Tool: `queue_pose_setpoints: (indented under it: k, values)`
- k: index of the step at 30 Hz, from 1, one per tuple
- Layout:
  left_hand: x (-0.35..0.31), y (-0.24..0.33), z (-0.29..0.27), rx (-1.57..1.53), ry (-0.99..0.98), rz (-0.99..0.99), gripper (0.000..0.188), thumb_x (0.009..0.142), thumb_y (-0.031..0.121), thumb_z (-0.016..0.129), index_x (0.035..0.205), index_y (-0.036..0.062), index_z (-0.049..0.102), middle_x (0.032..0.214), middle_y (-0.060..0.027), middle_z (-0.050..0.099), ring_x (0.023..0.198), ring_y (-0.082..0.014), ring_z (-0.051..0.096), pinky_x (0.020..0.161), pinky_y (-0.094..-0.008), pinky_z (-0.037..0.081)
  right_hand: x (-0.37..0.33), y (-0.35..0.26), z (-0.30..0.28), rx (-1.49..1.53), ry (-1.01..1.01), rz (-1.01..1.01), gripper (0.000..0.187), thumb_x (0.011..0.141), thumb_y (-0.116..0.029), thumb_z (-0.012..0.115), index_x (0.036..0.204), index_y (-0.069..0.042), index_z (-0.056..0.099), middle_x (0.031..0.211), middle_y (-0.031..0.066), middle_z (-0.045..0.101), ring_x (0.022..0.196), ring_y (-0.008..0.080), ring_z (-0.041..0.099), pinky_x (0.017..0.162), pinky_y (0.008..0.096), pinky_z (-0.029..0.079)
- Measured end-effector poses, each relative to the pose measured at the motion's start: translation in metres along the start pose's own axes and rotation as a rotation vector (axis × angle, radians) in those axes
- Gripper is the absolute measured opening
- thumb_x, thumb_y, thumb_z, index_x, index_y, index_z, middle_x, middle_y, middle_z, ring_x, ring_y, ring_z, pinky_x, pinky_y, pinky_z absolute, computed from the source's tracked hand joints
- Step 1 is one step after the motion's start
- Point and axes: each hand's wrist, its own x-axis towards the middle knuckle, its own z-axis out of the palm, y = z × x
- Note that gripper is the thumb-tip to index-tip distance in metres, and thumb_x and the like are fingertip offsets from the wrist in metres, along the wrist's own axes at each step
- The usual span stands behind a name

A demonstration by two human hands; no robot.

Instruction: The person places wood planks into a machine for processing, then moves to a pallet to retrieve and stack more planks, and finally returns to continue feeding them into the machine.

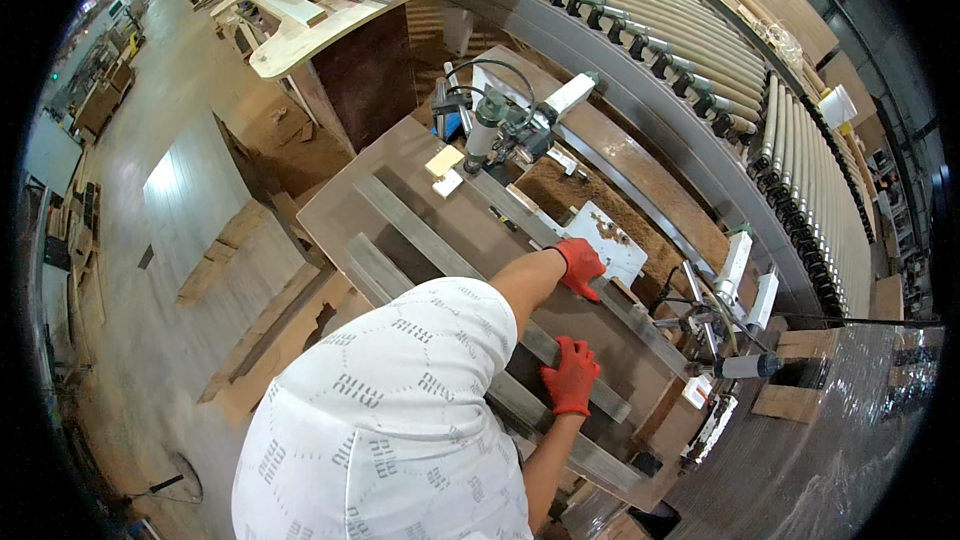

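My left hand (580, 267), in a red glove, reaches across to a long narrow grey strip (636, 323) beside the machine's guide. Its fingers are bent over the strip, with the thumb toward me. Closer to me, my right hand (571, 377), also red-gloved, is closed on another grey wood-grain strip (425, 232), fingers curled at its edge. Part of that strip is hidden by my left arm. A third grey strip (368, 268) lies nearest my body, partly behind my white sleeve. All rest on a brown tabletop (335, 202).
A drilling head (487, 125) stands at the table's far left, another motor unit (748, 367) at the right. A white plate (607, 240) with sawdust lies beyond my left hand. Behind runs a roller conveyor (690, 50). Stacked grey boards (215, 230) stand left; a cluttered workbench (285, 50) is farther off.
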Motion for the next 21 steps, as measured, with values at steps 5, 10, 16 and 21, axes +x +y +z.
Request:
queue_pose_setpoints:
  k: [5,10,16,21]
  values:
    - [0.006,0.002,0.005,0.047,-0.016,0.058,0.082,0.088,0.084,0.058,0.111,0.0060,0.070,0.103,-0.0193,0.077,0.097,-0.0410,0.074,0.084,-0.0545,0.059,-0.005,-0.002,0.003,0.007,0.031,0.008,0.062,0.067,-0.025,0.086,0.126,-0.021,0.067,0.122,0.0086,0.063,0.118,0.0336,0.061,0.098,0.0515,0.047]
    - [0.004,-0.010,0.007,0.072,-0.022,-0.032,0.093,0.084,0.092,0.052,0.086,0.0021,0.073,0.095,-0.0246,0.076,0.091,-0.0419,0.075,0.080,-0.0536,0.060,0.007,0.003,0.016,0.059,0.131,-0.027,0.052,0.068,-0.022,0.086,0.119,-0.025,0.072,0.118,0.0049,0.068,0.116,0.0309,0.066,0.092,0.0500,0.051]
    - [0.022,-0.009,0.005,0.080,0.069,0.119,0.070,0.092,0.076,0.061,0.102,0.0069,0.065,0.087,-0.0223,0.073,0.085,-0.0439,0.073,0.076,-0.0558,0.056,0.010,0.006,0.016,-0.091,0.033,0.075,0.060,0.074,-0.027,0.082,0.131,-0.026,0.065,0.125,0.0070,0.062,0.118,0.0298,0.061,0.093,0.0551,0.046]
    - [0.025,0.000,0.002,0.110,0.022,0.095,0.069,0.092,0.074,0.062,0.108,0.0076,0.066,0.087,-0.0203,0.075,0.085,-0.0426,0.074,0.077,-0.0541,0.057,0.005,0.003,0.010,-0.138,-0.007,0.103,0.067,0.077,-0.028,0.080,0.142,-0.028,0.062,0.125,0.0063,0.061,0.116,0.0292,0.060,0.091,0.0531,0.044]
